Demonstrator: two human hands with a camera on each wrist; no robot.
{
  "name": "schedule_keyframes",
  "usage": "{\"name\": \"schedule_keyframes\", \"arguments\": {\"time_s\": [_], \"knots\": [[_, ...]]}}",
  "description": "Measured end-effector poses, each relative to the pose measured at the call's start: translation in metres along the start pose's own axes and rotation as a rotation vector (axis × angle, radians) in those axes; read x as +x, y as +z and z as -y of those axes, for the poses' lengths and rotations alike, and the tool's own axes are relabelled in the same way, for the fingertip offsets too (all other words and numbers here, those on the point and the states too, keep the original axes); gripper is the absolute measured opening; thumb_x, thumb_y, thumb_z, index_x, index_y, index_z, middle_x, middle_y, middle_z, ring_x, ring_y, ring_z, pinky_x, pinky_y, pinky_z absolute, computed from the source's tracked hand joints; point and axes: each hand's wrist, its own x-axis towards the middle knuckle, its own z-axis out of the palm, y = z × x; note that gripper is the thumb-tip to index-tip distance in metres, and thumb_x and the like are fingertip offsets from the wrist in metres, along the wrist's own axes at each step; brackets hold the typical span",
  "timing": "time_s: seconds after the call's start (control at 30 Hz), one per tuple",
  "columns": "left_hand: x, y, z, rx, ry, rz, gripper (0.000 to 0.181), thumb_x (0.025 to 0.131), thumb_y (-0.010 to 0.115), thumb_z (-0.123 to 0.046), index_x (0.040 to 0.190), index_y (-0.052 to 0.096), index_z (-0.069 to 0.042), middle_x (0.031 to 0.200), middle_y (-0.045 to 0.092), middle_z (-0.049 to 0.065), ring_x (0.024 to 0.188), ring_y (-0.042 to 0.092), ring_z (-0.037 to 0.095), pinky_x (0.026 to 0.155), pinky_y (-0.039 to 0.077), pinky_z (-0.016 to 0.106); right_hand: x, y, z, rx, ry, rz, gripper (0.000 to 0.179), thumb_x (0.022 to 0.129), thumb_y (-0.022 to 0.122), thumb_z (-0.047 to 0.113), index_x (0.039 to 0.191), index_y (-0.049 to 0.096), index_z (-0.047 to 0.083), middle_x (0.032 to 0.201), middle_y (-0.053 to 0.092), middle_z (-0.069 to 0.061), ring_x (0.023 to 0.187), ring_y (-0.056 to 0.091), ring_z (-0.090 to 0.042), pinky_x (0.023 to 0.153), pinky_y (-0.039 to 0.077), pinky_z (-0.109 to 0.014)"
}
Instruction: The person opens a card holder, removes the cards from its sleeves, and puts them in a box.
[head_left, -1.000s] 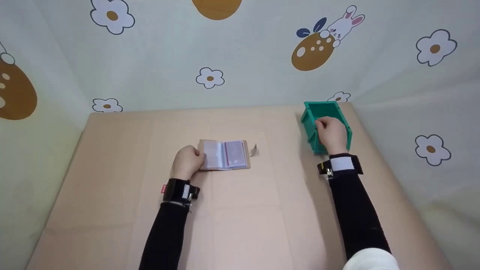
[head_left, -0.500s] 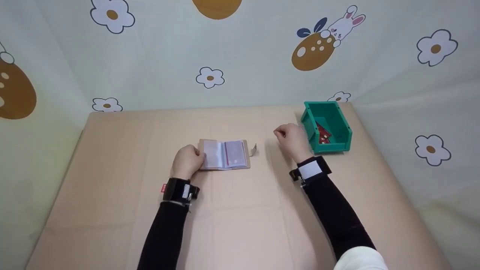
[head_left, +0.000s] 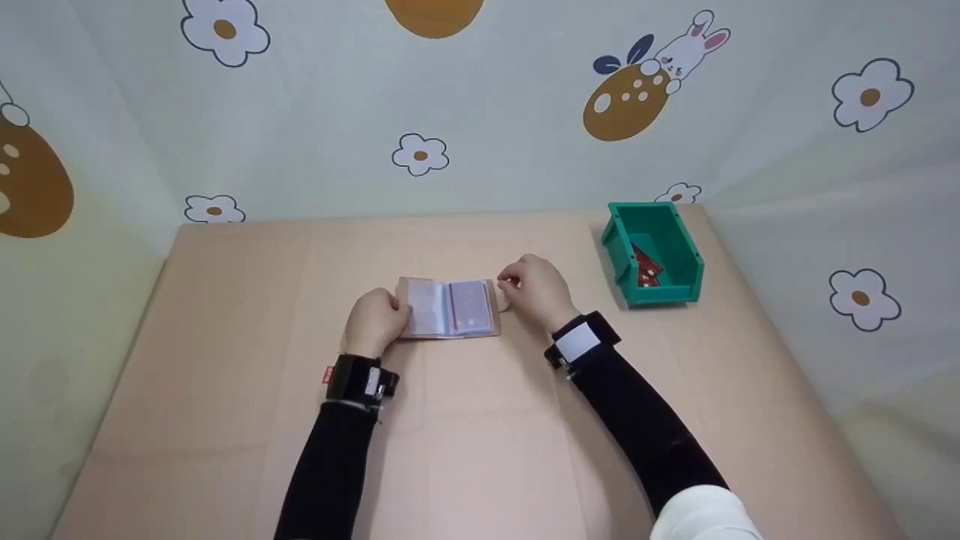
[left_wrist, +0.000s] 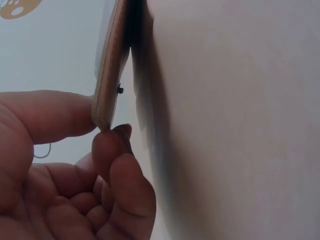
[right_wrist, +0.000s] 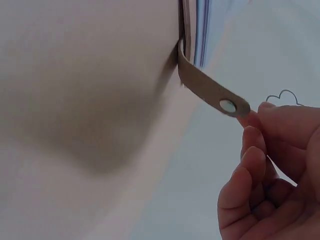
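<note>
A small brown card holder (head_left: 426,309) lies spread apart with its clear sleeves facing up, a pale card (head_left: 471,307) in the right-hand sleeve. My left hand (head_left: 373,324) pinches its left cover edge; in the left wrist view, thumb and fingertips meet on the stitched cover (left_wrist: 111,75), which is lifted off the table there. From the right edge stands a brown strap (right_wrist: 202,82) with a metal snap button. My right hand (head_left: 538,291) is beside it, fingers loosely curled, an index fingertip right at the strap's tip in the right wrist view.
A green bin (head_left: 651,294) with several red cards (head_left: 646,268) in it stands at the back right of the tan-covered table (head_left: 480,442). Patterned cloth walls (head_left: 495,97) rise along the back and both sides.
My right hand has left the green bin and moved left to the card holder's strap, uncovering the red cards in the bin. My left hand keeps its grip on the cover.
</note>
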Motion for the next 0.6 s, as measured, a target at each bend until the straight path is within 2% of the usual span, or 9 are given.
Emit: {"name": "schedule_keyframes", "arguments": {"time_s": [0.17, 0.27, 0.6], "knots": [[0.0, 0.001, 0.0, -0.006, -0.006, -0.006, 0.02, 0.091, 0.062, -0.019, 0.081, 0.062, -0.002, 0.079, 0.063, 0.01, 0.073, 0.058, 0.027, 0.068, 0.046, 0.041, 0.003, 0.014, 0.008, -0.089, -0.105, 0.035, 0.018, 0.091, 0.07, 0.016, 0.105, 0.077, 0.008, 0.086, 0.061, -0.007, 0.084, 0.055, -0.025, 0.074, 0.047, -0.036], [0.0, 0.001, 0.0, -0.005, -0.01, -0.007, 0.021, 0.091, 0.061, -0.02, 0.079, 0.061, -0.003, 0.078, 0.062, 0.009, 0.072, 0.057, 0.027, 0.067, 0.046, 0.04, 0.004, 0.02, 0.012, -0.115, -0.137, 0.051, 0.02, 0.09, 0.071, 0.014, 0.108, 0.077, 0.008, 0.088, 0.061, -0.008, 0.085, 0.055, -0.026, 0.073, 0.047, -0.037], [0.0, 0.003, -0.002, 0.018, 0.003, -0.032, 0.022, 0.091, 0.062, -0.018, 0.073, 0.058, -0.005, 0.072, 0.059, 0.007, 0.067, 0.055, 0.026, 0.062, 0.043, 0.039, 0.006, 0.029, 0.016, -0.187, -0.129, 0.105, 0.022, 0.091, 0.071, 0.015, 0.112, 0.076, 0.012, 0.091, 0.064, -0.01, 0.087, 0.057, -0.028, 0.075, 0.049, -0.039]]}}
